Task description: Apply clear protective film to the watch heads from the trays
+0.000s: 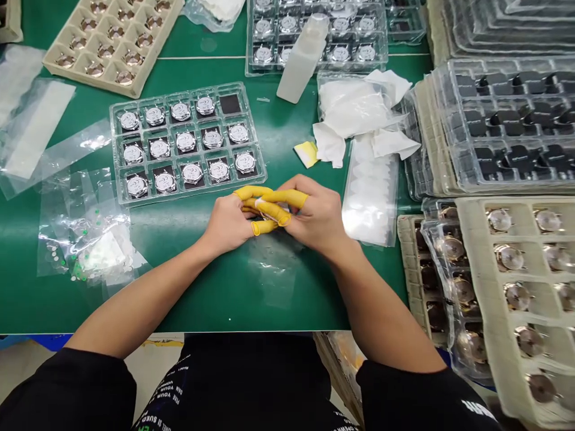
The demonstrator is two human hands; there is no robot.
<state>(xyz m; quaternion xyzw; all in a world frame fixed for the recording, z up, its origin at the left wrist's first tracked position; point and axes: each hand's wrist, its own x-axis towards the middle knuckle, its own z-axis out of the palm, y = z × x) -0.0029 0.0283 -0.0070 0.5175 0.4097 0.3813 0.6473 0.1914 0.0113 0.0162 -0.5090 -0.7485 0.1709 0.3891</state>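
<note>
My left hand (233, 218) and my right hand (312, 215) meet over the green table, both closed, with yellow finger covers on several fingertips. Between them they pinch a small silvery piece (265, 216), mostly hidden by the fingers, so its kind is unclear. A bit of white shows between the fingers too. Just beyond my hands lies a clear plastic tray (188, 194) of silvery round watch heads on black pads; its far right compartment shows a bare black pad (230, 104). Under my hands, a thin clear film (272, 269) lies on the table.
White wipes (354, 111), a yellow-white scrap (306, 154) and a translucent bottle (302, 60) lie beyond my right hand. Stacked trays (431, 131) and a beige watch tray (478, 287) crowd the right. Left are plastic bags (49, 239) with small dots and another beige tray (135, 90).
</note>
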